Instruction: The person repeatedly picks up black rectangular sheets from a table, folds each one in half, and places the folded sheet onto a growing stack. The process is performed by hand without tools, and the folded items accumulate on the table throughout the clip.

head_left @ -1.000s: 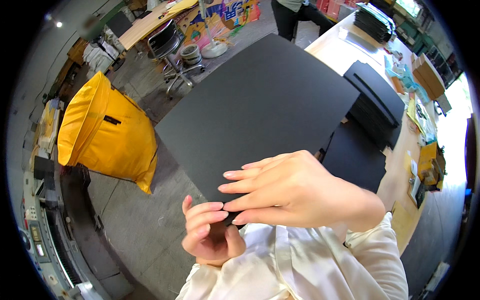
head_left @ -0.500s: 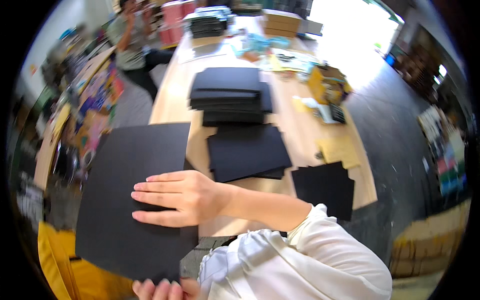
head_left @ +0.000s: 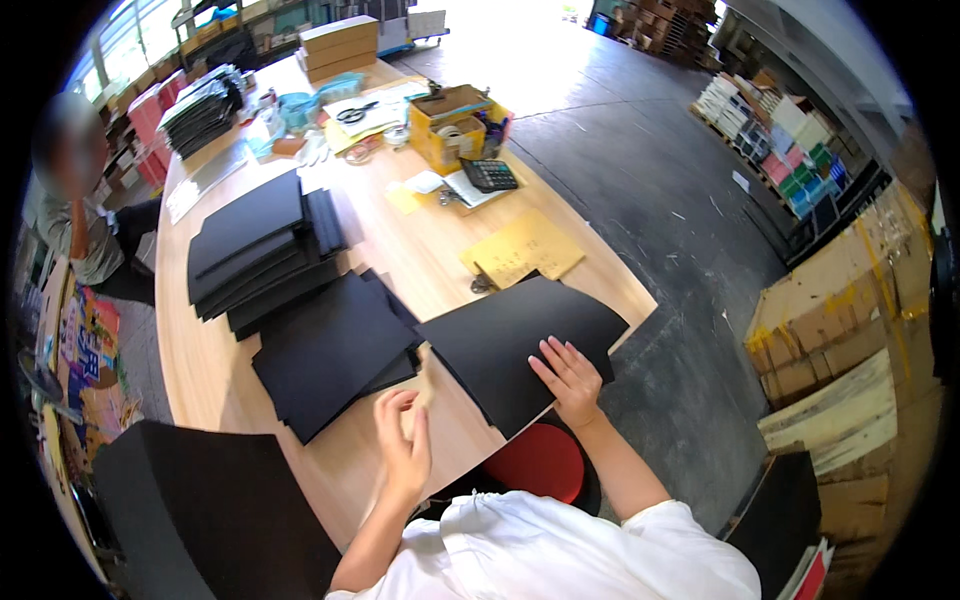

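Note:
My right hand (head_left: 568, 380) lies with its fingers stretched out on a black card sheet (head_left: 500, 335) at the table's right front corner. Over the front part of the table, my left hand (head_left: 404, 440) is raised with loosely bent fingers, thumb apart, holding nothing. Just beyond it lies a small pile of black sheets (head_left: 325, 345) with notched corners. A taller stack of black sheets (head_left: 250, 230) stands behind that pile. At the lower left, a large black sheet (head_left: 200, 500) curves over the table's near left corner.
Past the right-hand sheet are a yellow paper (head_left: 525, 247), a calculator (head_left: 488, 175) and a yellow box of supplies (head_left: 450, 135). Cartons (head_left: 340, 48) stand at the table's far end. A person (head_left: 85, 220) is at the left. A red stool (head_left: 538, 463) sits under the front edge.
My view has turned right. My right hand has left the large sheet on the left and now rests on the right-hand sheet. My left hand has let go of the large sheet's near edge.

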`<state>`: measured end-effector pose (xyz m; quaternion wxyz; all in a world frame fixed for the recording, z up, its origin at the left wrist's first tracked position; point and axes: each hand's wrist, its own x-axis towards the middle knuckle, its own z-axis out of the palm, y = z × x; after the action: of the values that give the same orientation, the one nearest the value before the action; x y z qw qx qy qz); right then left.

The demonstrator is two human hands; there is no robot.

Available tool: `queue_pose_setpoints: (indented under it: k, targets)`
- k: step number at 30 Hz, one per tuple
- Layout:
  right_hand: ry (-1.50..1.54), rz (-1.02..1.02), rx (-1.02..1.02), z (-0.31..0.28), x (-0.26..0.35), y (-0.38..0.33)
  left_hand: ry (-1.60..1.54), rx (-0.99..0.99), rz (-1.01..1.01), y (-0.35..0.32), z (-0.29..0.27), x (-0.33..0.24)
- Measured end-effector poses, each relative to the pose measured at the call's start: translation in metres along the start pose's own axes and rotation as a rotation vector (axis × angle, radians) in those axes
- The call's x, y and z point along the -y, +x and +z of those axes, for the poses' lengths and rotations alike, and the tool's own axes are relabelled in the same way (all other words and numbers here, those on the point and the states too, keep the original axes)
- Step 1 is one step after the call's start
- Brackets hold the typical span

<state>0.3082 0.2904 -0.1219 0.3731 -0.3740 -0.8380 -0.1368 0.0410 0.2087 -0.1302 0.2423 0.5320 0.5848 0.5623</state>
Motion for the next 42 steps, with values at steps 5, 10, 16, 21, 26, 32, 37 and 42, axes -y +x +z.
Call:
queue_pose_setpoints:
  k: [5, 10, 16, 21, 26, 32, 37, 42]
  targets:
    - [0.078, 0.061, 0.49, 0.03, -0.036, -0.085, 0.283, 0.346, 0.074, -0.008, 0.085, 0.058]
    - [0.41, 0.249, 0.593, 0.019, -0.06, -0.093, 0.63, 0.493, 0.212, -0.012, 0.117, 0.083]
    - [-0.142, 1.194, 0.302, 0.042, -0.152, -0.129, 0.687, 0.527, 0.26, -0.013, 0.126, 0.084]
    - [0.014, 1.314, 0.542, 0.039, -0.171, -0.121, 0.648, 0.522, 0.262, -0.013, 0.122, 0.093]
    - [0.142, 1.341, 0.792, 0.029, -0.179, -0.087, 0.639, 0.525, 0.289, -0.014, 0.118, 0.098]
    - [0.376, 1.102, 0.364, 0.087, -0.214, -0.09, 0.643, 0.509, 0.305, -0.015, 0.121, 0.089]
    - [0.695, 1.326, 0.357, 0.115, -0.229, -0.062, 0.658, 0.528, 0.28, -0.014, 0.115, 0.087]
    - [0.995, 1.494, 0.717, 0.082, -0.221, -0.013, 0.619, 0.534, 0.296, -0.012, 0.106, 0.092]
